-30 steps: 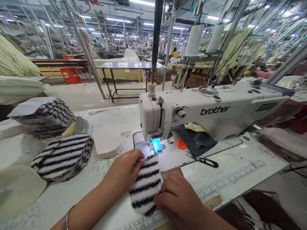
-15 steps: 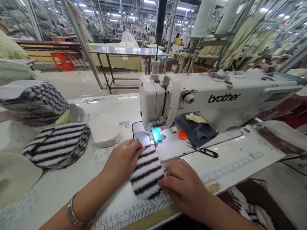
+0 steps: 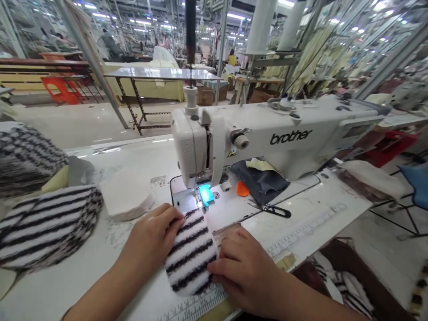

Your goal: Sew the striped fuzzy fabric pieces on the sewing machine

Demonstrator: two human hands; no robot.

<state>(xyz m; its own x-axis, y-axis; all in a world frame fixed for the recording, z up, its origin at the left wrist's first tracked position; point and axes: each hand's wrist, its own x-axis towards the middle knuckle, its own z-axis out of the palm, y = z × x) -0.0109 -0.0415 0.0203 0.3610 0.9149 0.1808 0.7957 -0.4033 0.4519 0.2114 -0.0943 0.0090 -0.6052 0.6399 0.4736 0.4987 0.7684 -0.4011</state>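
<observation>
Glossy flr (image 3: 80,120), orange stool (image 3: 57,89), lts (image 3: 236,16)

The bare left forearm (image 3: 110,283) slants over the tabletop (image 3: 40,296), left hand (image 3: 153,232) palm down, fingers bent and bunched together. The right forearm (image 3: 297,292) crosses the front edge; the right hand (image 3: 242,266) curls its fingers leftward.

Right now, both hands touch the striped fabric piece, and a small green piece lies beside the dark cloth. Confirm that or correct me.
The colour is wrong: the head view shows the small piece beside the dark cloth is orange. Left hand and right hand both touch the striped fabric piece.
</observation>
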